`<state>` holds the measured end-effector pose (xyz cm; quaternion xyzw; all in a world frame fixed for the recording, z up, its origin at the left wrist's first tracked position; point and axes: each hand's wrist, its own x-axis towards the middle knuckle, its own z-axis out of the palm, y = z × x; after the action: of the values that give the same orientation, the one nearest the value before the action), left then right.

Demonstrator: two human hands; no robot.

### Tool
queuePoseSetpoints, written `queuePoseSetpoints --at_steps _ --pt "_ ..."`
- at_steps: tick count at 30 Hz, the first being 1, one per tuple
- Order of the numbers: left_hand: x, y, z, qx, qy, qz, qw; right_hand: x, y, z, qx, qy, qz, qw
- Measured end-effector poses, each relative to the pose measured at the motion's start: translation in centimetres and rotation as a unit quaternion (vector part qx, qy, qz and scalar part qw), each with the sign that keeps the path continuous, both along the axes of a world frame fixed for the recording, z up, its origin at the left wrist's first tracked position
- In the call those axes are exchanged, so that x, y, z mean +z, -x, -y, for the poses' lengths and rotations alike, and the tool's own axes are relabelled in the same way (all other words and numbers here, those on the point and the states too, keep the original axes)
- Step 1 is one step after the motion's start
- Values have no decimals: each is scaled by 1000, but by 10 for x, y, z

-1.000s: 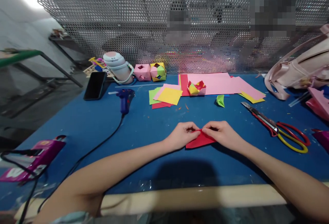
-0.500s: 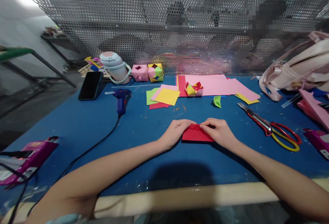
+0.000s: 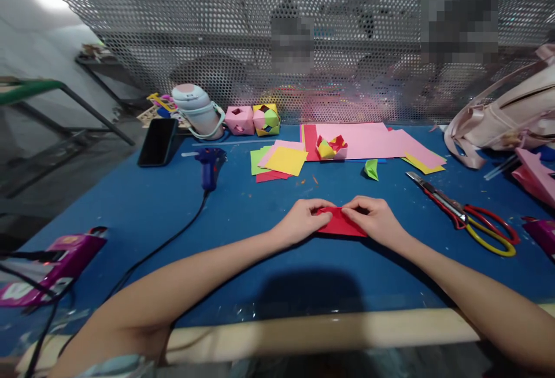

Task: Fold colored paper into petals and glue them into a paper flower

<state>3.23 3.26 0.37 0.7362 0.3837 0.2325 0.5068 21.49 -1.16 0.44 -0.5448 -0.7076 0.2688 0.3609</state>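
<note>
A small piece of red paper (image 3: 339, 225) lies on the blue table mat (image 3: 243, 210), folded flat. My left hand (image 3: 302, 219) pinches its left top edge with curled fingers. My right hand (image 3: 376, 219) pinches the right top edge and covers part of the sheet. Both hands rest on the mat, fingertips almost meeting over the paper.
Behind lie coloured paper squares (image 3: 280, 161), pink sheets (image 3: 364, 140), a folded paper flower (image 3: 332, 147), paper cubes (image 3: 255, 119), a small green fold (image 3: 372, 169). A blue glue gun (image 3: 210, 165) with cord, phone (image 3: 158, 141), bottle (image 3: 197, 111) at left. Scissors and cutter (image 3: 472, 219), pink bag (image 3: 511, 115) right.
The red paper went from a triangular shape to a flatter rectangle, and my fingertips have come together again at its top edge. The view shifted slightly.
</note>
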Motion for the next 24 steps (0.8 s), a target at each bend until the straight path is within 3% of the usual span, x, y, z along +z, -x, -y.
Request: queuePoseSetpoints --at_steps 6,12,16,24 --pt "-1 1 0 -22 -46 -7 999 -2 3 3 45 -17 3 999" --pt "0 4 -5 -39 -17 -7 999 -3 2 1 18 17 -10 1000" --pt "0 5 -7 -33 -52 -15 998 -4 3 -1 7 33 -18 999" --pt "-5 7 -12 -39 -54 -19 998 -6 2 -3 -5 0 -45 999"
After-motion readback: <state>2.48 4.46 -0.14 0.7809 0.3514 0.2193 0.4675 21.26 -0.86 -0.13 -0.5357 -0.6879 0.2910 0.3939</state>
